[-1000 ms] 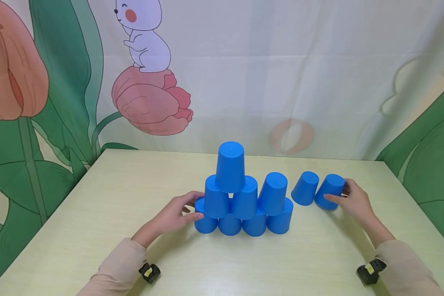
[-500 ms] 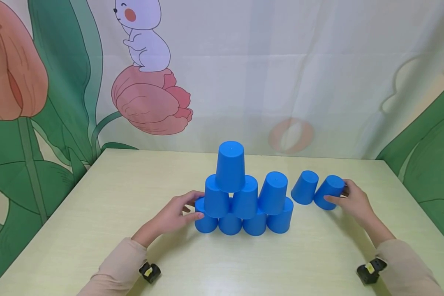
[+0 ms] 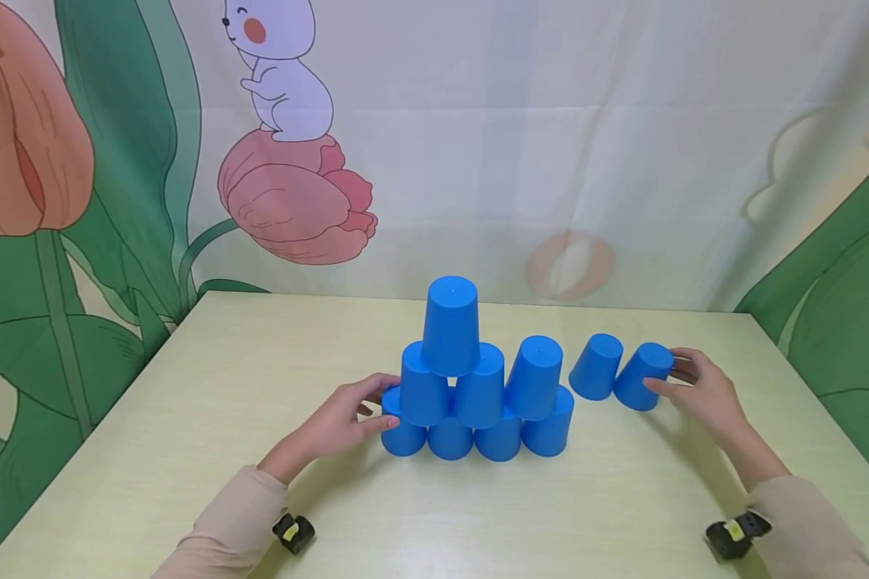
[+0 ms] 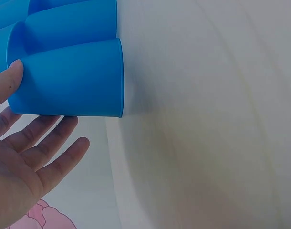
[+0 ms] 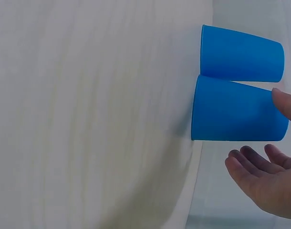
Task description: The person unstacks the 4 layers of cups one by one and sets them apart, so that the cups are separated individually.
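Note:
Several blue cups stand upside down in a stepped stack in the head view. My left hand (image 3: pixel 343 422) is at the left end cup (image 3: pixel 403 441) of the bottom row. In the left wrist view its thumb (image 4: pixel 12 81) rests against that cup's upper edge, and its fairly straight fingers lie along the side. One blue cup (image 3: pixel 452 326) tops the stack. Right of the stack, my right hand (image 3: pixel 706 394) is spread loosely beside the outer blue cup (image 3: pixel 644 378). Its fingers are off the cup in the right wrist view; the thumb overlaps the cup's end.
Another blue cup (image 3: pixel 597 367) stands upside down, touching the outer one. A lone second-row cup (image 3: pixel 534 378) sits on the stack's right part. The pale table (image 3: pixel 478 523) ends at a printed curtain (image 3: pixel 434 177) behind. Each wrist carries a small black camera (image 3: pixel 293 533).
My right hand has loosened from the outer cup and drawn slightly to the right. That cup tilted or shifted slightly before staying put. The left hand and stack look unchanged.

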Demonstrator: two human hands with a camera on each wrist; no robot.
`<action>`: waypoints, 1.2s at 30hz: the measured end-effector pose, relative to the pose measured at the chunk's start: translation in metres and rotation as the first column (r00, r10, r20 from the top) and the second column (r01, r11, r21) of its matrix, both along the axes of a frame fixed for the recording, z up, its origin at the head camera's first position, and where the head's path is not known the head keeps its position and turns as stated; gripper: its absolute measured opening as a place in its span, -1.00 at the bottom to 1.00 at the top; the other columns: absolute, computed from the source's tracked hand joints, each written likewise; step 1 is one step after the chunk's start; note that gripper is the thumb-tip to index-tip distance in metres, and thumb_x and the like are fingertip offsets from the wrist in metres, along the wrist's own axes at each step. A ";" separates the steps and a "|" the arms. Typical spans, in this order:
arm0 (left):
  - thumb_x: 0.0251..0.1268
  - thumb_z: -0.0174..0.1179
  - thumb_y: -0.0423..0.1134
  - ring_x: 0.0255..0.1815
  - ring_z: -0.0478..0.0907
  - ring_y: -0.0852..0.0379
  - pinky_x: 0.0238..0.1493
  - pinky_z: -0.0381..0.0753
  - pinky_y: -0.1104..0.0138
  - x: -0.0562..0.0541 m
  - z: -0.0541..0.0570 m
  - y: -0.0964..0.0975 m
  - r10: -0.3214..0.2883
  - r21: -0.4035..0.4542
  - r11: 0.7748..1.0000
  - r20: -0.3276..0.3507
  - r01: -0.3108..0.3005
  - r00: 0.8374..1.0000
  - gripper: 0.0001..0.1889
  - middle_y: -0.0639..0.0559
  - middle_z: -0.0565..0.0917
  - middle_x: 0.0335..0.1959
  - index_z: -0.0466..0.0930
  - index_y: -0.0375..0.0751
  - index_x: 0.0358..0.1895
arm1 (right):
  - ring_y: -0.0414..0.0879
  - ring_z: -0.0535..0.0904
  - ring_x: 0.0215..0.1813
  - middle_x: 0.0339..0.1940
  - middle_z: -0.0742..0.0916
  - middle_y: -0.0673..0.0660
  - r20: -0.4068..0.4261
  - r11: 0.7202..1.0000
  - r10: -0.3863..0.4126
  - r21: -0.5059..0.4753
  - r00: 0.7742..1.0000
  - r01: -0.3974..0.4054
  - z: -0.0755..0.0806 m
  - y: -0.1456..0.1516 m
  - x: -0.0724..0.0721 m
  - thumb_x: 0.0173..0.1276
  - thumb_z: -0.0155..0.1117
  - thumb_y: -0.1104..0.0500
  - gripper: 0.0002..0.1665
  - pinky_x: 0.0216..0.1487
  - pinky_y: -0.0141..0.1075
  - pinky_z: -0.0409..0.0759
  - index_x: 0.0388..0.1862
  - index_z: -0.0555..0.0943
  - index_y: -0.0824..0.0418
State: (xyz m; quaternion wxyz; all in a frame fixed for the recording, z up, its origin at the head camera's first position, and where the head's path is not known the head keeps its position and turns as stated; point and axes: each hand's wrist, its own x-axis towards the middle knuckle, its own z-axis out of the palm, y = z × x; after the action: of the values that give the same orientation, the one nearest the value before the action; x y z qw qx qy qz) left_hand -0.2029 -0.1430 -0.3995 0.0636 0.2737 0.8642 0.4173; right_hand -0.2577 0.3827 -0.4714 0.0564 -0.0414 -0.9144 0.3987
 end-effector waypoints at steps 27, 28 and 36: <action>0.19 0.20 -0.15 -0.03 0.51 -0.05 -0.11 0.52 0.11 -0.001 0.000 0.001 0.009 -0.015 1.000 -0.006 -0.009 1.000 -0.46 -0.10 0.52 0.06 0.31 -0.24 0.21 | 0.36 0.16 0.28 0.31 0.27 0.42 -0.132 0.998 0.056 0.014 0.990 -0.055 0.115 -0.077 0.069 0.22 0.23 -0.09 -0.08 0.11 0.22 0.24 0.38 0.09 0.31; 0.19 0.20 -0.15 -0.03 0.51 -0.05 -0.11 0.52 0.11 -0.001 0.000 0.001 0.009 -0.013 1.000 -0.005 -0.009 1.000 -0.46 -0.11 0.52 0.06 0.31 -0.24 0.22 | 0.36 0.17 0.28 0.31 0.26 0.42 -0.133 0.998 0.064 0.014 0.989 -0.063 0.122 -0.084 0.074 0.23 0.22 -0.08 -0.09 0.10 0.22 0.25 0.38 0.09 0.32; 0.19 0.20 -0.15 -0.03 0.51 -0.06 -0.11 0.52 0.12 -0.001 0.000 0.001 0.003 -0.016 1.000 -0.007 -0.003 1.000 -0.47 -0.11 0.52 0.06 0.32 -0.24 0.21 | 0.35 0.18 0.28 0.34 0.25 0.38 -0.146 0.992 0.123 0.000 0.982 -0.125 0.138 -0.105 0.085 0.22 0.26 -0.04 -0.07 0.07 0.20 0.29 0.42 0.05 0.25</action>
State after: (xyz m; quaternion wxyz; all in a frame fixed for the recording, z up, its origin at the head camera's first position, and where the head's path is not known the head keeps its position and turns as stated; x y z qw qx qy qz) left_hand -0.2040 -0.1425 -0.3994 0.0623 0.2733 0.8681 0.4096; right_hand -0.1732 0.2776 -0.3335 0.0980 0.0447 -0.9068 0.4076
